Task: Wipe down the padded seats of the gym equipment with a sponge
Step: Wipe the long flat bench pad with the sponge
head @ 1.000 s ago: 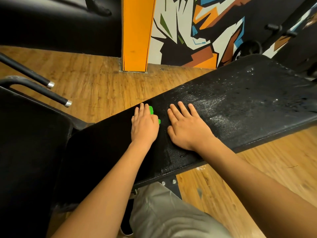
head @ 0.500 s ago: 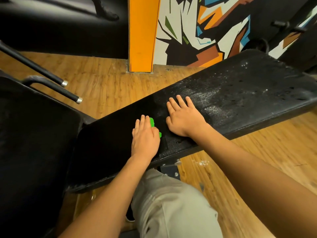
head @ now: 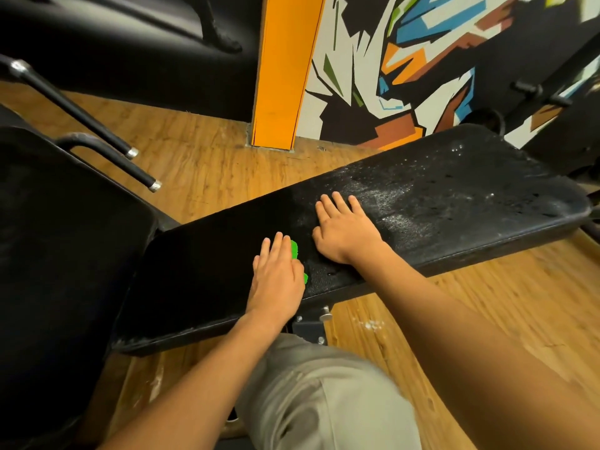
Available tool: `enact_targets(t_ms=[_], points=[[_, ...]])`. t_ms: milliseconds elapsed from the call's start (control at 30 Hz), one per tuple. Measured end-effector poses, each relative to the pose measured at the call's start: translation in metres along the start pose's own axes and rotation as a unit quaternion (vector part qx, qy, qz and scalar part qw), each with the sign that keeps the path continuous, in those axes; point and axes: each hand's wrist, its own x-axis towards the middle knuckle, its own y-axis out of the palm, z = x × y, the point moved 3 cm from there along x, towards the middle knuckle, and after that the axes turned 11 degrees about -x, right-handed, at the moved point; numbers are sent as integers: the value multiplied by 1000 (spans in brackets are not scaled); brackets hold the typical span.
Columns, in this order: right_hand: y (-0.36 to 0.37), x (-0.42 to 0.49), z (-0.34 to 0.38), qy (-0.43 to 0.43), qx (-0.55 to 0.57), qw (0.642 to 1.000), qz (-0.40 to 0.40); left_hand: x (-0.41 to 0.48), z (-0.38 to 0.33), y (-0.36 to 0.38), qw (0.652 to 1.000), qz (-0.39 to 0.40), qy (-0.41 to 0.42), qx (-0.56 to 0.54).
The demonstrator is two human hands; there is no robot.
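Drawn back across the bench pad (head: pixel 454 196) since a second ago, the left hand (head: pixel 276 277) and the sponge (head: pixel 294 249) under it now sit near the pad's near edge, where earlier they lay by the far edge. The long black pad spans the view, its right half streaked with pale wet residue and its left half dark. A second black seat (head: pixel 65 254) fills the left side, with wooden floor (head: pixel 201 164) beyond. A grey trouser leg (head: pixel 324 401) shows below the pad. The right hand (head: pixel 344 235) lies flat on the pad, fingers straight and spread, holding nothing. The left hand presses flat, fingers straight, on the green sponge, which peeks out at its right side.
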Motion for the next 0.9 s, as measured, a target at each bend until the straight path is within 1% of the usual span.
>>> enact_targets(t_ms=[200,400,500,633,900], points=[[-1,-5,-1,-9,13,1000,-26,24,-8,3,1000,-19,-10,20],[-1,-12,2,27,-1,998,-50,74,-10,3,1000,-3,-17,18],[0,-25,4,42,4,998,-49,87,-9,3,1000,-5,-11,14],[1,-55,8,32,7,998,-49,85,-9,2,1000,1,-8,9],[-4,-55,12,39,7,999,-28,83,-10,-1,999,20,-18,17]])
